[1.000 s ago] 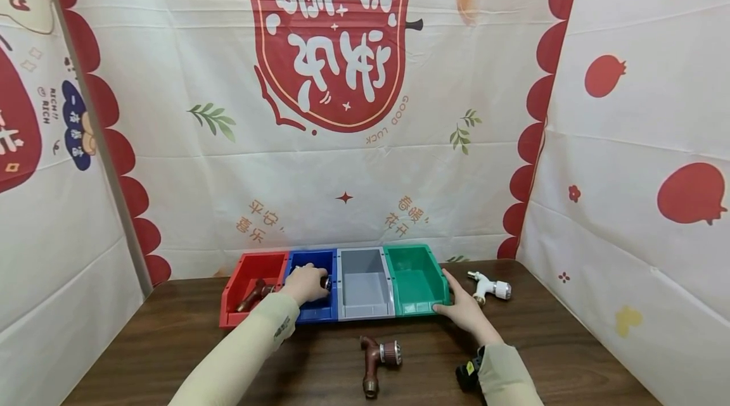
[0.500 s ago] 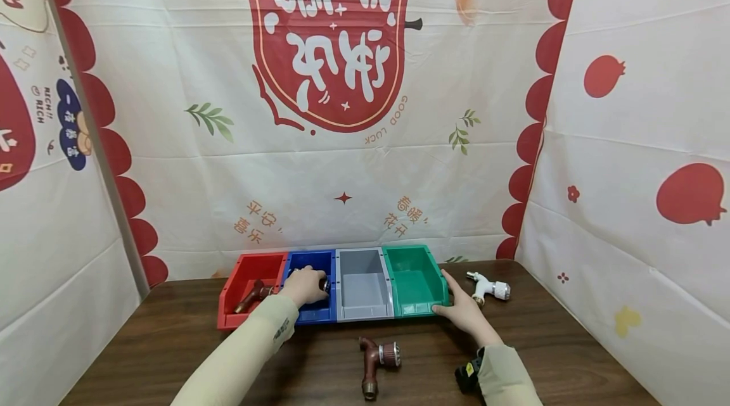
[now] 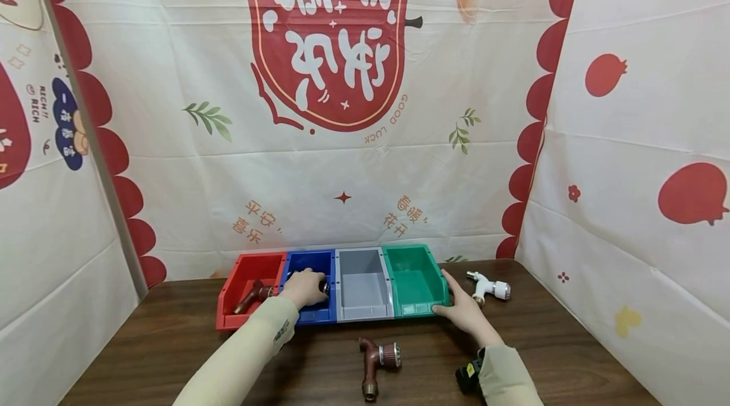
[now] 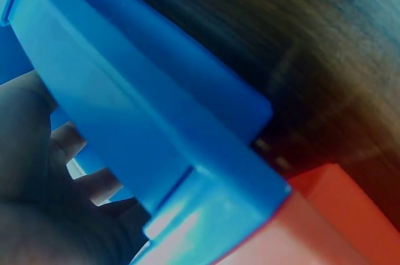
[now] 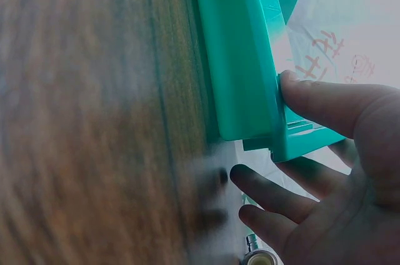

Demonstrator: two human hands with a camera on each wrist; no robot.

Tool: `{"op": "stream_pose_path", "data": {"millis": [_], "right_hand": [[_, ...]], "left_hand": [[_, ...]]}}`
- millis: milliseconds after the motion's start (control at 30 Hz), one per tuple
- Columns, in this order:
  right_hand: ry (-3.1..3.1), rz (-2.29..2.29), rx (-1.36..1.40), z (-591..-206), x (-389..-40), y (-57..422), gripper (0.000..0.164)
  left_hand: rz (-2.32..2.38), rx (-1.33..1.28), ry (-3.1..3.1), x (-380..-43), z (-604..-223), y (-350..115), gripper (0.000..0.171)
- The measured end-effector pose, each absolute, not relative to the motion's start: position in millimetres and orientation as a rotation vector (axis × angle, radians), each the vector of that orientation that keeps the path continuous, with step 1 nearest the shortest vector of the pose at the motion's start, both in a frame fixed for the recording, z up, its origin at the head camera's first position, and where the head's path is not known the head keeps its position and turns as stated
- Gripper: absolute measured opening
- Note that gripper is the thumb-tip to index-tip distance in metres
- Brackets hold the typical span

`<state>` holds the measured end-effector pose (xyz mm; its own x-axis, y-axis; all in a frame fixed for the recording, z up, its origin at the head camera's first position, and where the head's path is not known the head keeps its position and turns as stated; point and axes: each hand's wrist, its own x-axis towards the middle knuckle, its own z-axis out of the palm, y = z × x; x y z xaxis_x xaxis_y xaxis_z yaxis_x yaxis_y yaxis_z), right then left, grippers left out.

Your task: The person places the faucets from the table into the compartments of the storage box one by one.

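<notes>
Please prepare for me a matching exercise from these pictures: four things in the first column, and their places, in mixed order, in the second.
1. Left hand
2. Right hand
3. White tap
4. Grey bin

A. On the table, right of the green bin
B. Between the blue bin and the green bin
C. Reaching into the blue bin
D. Touching the green bin's right edge

Pairs: 1-C, 2-D, 3-A, 4-B

"GOOD LUCK" (image 3: 393, 122) on backdrop (image 3: 310, 175), "RICH" (image 3: 35, 111) (sideways) on left cloth (image 3: 57, 222)
</notes>
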<state>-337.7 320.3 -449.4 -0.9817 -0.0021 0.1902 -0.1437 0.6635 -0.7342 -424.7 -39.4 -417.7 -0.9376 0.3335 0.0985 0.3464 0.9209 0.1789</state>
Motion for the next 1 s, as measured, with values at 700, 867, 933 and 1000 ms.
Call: {"op": "stream_pose_path", "data": {"millis": [700, 867, 933, 1000], "right_hand": [[-2.698, 1.225, 0.119, -451, -339, 321, 0.087], [-2.707, 1.211, 0.111, -452, -339, 321, 0.087], [-2.704, 1.213, 0.115, -452, -339, 322, 0.087], [-2.699, 1.216, 0.123, -452, -340, 322, 0.087]], "left_hand": [[-0.293, -0.531, -3.007, -427, -426, -38, 0.046], [-0.290, -0.536, -3.001, -429, -429, -37, 0.043], [-0.288, -0.531, -3.002, -429, -429, -37, 0.042], [-0.282, -0.526, -3.005, -429, -429, -36, 0.042]]}}
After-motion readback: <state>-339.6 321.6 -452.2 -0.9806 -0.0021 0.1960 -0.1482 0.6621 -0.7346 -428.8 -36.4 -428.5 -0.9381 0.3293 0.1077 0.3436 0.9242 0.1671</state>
